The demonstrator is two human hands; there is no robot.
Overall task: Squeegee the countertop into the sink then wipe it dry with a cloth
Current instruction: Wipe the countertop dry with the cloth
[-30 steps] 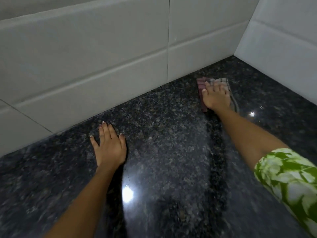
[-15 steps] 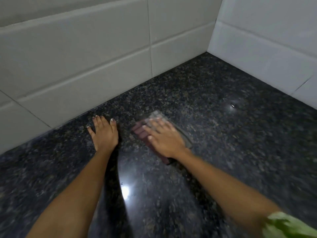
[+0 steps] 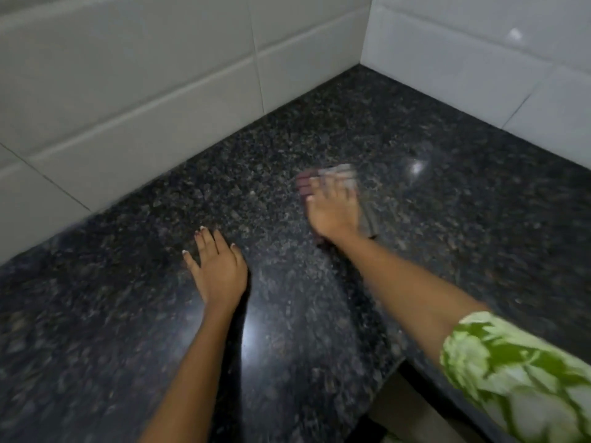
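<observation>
The dark speckled granite countertop (image 3: 319, 132) fills most of the view and runs into a tiled corner. My right hand (image 3: 332, 209) presses flat on a folded cloth (image 3: 343, 172), maroon and grey, which pokes out beyond the fingertips and along the hand's right side. The cloth is blurred with motion. My left hand (image 3: 217, 270) rests flat on the counter to the left and nearer, fingers spread, holding nothing. No squeegee or sink is in view.
White wall tiles (image 3: 144, 91) border the counter at the back and a second tiled wall (image 3: 479, 59) closes the right side. The counter's front edge (image 3: 393, 372) shows at bottom right, above a pale floor.
My right hand slid the cloth from the far corner toward my left hand, then back out to the right and away. My left hand stayed planted on the counter.
</observation>
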